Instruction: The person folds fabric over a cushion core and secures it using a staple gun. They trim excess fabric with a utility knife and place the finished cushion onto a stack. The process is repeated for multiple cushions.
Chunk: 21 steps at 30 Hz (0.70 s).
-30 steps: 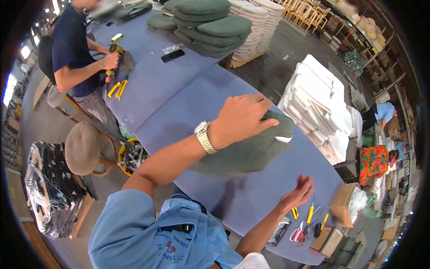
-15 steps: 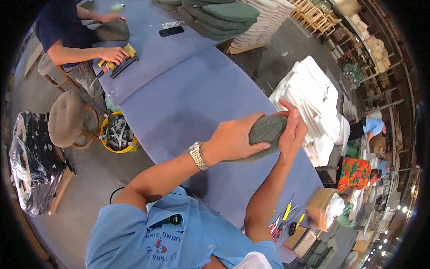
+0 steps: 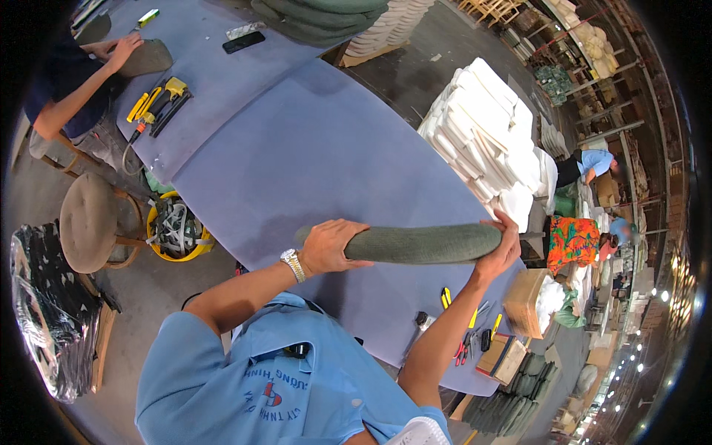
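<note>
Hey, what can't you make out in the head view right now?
Far side of the green cushion: head view, turned away from the camera.
Cushion's left end: head view, partly behind the left hand.
Stack of green cushions: head view, cut off by the upper edge.
Head of the co-worker: head view, lost beyond the dark rim.

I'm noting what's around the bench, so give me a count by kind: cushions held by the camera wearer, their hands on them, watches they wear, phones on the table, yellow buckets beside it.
Green cushion: 1
Hands, left hand and right hand: 2
Watch: 1
Phone: 1
Yellow bucket: 1
Total: 6
</note>
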Each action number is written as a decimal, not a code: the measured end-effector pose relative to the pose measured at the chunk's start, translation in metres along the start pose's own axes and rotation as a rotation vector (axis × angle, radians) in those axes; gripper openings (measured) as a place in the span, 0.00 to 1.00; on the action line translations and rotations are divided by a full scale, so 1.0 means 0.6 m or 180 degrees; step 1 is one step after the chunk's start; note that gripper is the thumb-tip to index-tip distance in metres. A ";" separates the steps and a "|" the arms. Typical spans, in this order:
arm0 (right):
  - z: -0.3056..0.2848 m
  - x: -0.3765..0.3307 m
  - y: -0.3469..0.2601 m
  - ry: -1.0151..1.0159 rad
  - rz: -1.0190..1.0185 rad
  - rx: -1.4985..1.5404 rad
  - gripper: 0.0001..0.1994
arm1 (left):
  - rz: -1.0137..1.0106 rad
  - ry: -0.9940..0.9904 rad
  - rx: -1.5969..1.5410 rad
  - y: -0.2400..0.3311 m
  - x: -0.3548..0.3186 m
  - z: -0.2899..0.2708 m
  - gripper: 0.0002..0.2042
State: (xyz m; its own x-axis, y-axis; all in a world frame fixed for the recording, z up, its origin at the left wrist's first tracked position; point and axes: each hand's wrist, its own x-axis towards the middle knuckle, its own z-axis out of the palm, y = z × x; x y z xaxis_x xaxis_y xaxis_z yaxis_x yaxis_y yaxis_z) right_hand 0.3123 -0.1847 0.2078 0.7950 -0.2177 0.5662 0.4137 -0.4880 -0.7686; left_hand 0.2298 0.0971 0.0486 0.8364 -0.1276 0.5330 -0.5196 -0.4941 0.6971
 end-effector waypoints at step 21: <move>0.109 -0.272 -0.341 0.0220 -0.1071 -0.0369 0.25 | -0.0692 -0.0869 -0.0634 -0.125 -0.239 -0.234 0.38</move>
State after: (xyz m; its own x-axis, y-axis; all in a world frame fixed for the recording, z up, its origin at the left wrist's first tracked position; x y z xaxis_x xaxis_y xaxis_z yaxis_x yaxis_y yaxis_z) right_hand 0.1270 0.0061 0.2533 0.5892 -0.0833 0.8037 0.5910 -0.6337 -0.4990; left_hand 0.1244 0.2732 -0.0129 0.9323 -0.2755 0.2345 -0.3265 -0.3618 0.8732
